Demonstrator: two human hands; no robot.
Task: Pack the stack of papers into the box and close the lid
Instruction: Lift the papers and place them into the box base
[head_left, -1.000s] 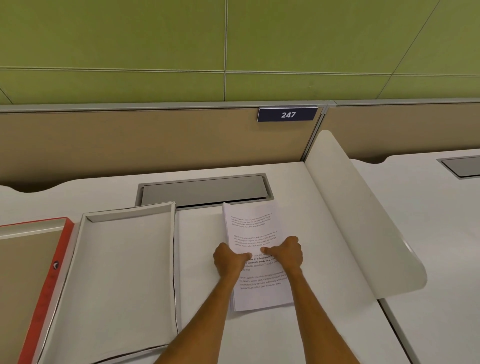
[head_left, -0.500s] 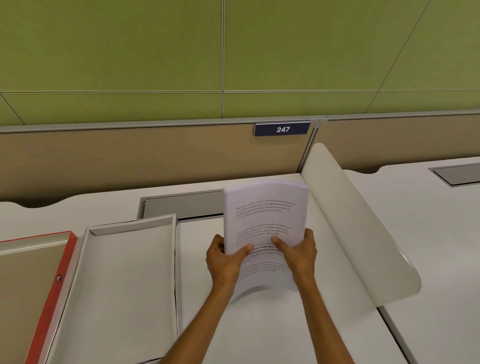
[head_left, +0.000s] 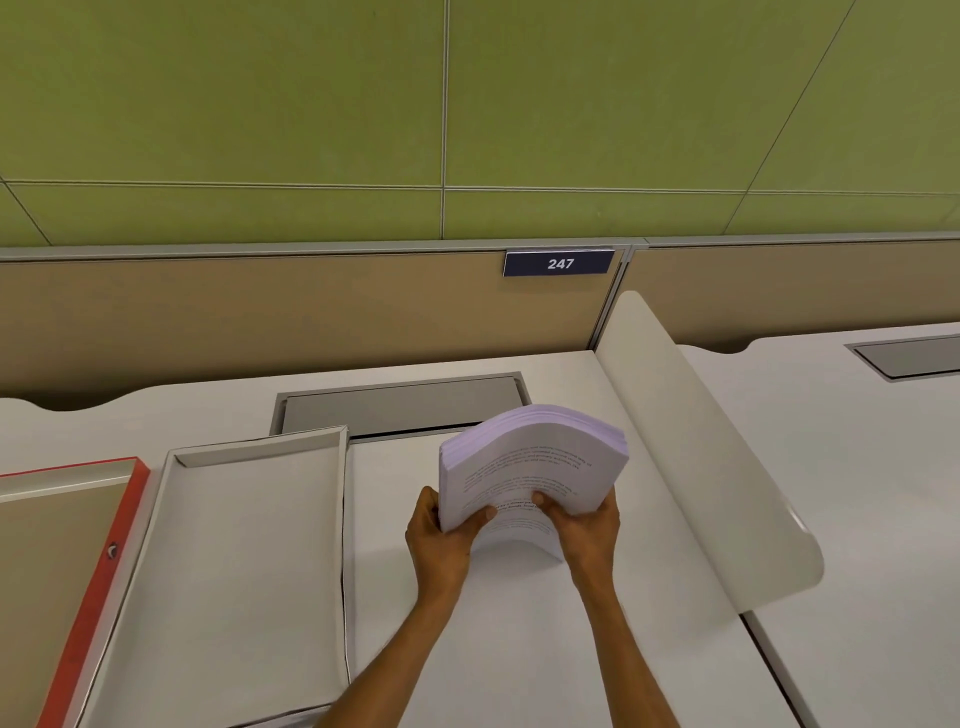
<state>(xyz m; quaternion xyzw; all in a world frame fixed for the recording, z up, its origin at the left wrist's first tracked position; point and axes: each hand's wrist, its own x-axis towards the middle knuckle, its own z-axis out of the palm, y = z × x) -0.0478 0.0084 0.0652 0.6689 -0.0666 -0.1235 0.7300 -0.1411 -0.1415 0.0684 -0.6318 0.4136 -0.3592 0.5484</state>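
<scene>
A thick stack of printed white papers (head_left: 530, 462) is held up off the desk, bowed and tilted so its far end rises. My left hand (head_left: 441, 540) grips its left edge with the thumb on top. My right hand (head_left: 584, 525) grips the near right side, thumb pressed on the top sheet. To the left lies an open white box tray (head_left: 234, 571), nothing inside it. Further left is a red-edged lid or box half (head_left: 98, 561) with a brown inside, partly cut off by the frame edge.
The white desk (head_left: 519, 649) has a grey cable hatch (head_left: 400, 405) behind the tray. A curved white divider (head_left: 696, 441) stands along the right side, with another desk beyond it. A brown partition with a sign reading 247 (head_left: 558, 263) closes off the back.
The stack lay flat on the desk under both hands a second ago. Both hands have since lifted it clear of the surface, and it now bends and tilts more to the right.
</scene>
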